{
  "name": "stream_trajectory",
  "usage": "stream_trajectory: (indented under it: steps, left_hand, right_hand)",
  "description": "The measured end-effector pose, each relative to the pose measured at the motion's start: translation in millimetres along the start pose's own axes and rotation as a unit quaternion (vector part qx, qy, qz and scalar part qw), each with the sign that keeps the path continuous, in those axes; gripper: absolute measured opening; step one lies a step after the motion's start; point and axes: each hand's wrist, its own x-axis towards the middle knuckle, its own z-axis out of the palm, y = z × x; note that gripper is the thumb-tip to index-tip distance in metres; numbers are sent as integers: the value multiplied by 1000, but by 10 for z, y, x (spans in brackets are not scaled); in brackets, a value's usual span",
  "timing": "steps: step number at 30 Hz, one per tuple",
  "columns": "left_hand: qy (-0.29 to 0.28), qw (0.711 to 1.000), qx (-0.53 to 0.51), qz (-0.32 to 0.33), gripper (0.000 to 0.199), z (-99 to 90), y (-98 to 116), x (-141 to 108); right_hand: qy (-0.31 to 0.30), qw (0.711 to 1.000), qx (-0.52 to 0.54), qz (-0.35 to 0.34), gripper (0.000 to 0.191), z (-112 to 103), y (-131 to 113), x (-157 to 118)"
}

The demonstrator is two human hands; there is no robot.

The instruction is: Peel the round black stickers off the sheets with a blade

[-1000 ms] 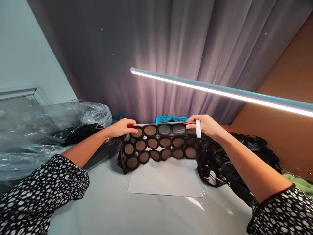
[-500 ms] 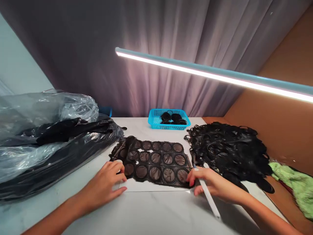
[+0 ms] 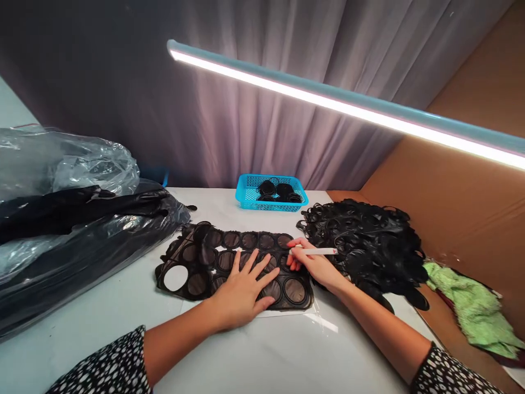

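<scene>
A thin black sheet (image 3: pixel 294 290) marked with rows of dark-rimmed circles lies on white paper (image 3: pixel 283 313) on the table. My left hand (image 3: pixel 240 298) rests flat across its middle, fingers spread, hiding several circles. Over the sheet's right side, my right hand (image 3: pixel 315 265) grips a slim white pen-like tool (image 3: pixel 322 251) that lies almost level, its blunt end pointing right. The tool's working tip is hidden by the fingers. One circle at the sheet's lower left shows white (image 3: pixel 175 278); whether it is a hole or a disc I cannot tell.
A blue basket (image 3: pixel 270 207) holding black coils stands at the back. To the right is a heap of black ring-shaped scraps (image 3: pixel 369 246), with a green cloth (image 3: pixel 471 306) beyond. Clear plastic bags with black material (image 3: pixel 123 235) fill the left. A lit tube lamp (image 3: pixel 328 104) hangs above.
My left hand has moved right, from the sheet's left edge onto its middle. My right hand has moved up the sheet with the tool, now turned nearly level. The sheet's left part has spread out.
</scene>
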Motion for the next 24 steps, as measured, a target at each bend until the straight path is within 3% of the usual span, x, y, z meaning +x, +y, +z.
stream_trajectory:
  steps: [4,7,11,24]
  left_hand:
    - [10,999,8,-44,56,-26,127,-57]
    - [-1,1000,9,-13,50,-84,152,39]
    - [-10,999,-11,32,49,-76,106,144]
    - [-8,999,-47,26,52,-33,85,123]
  right_hand:
    - [-57,998,-10,25,32,-134,-32,-53]
    - [-87,992,-84,18,27,-208,-98,-64]
    - [-85,987,-138,5,21,-216,-101,-70]
    - [-77,978,-195,-16,19,-191,-90,-104]
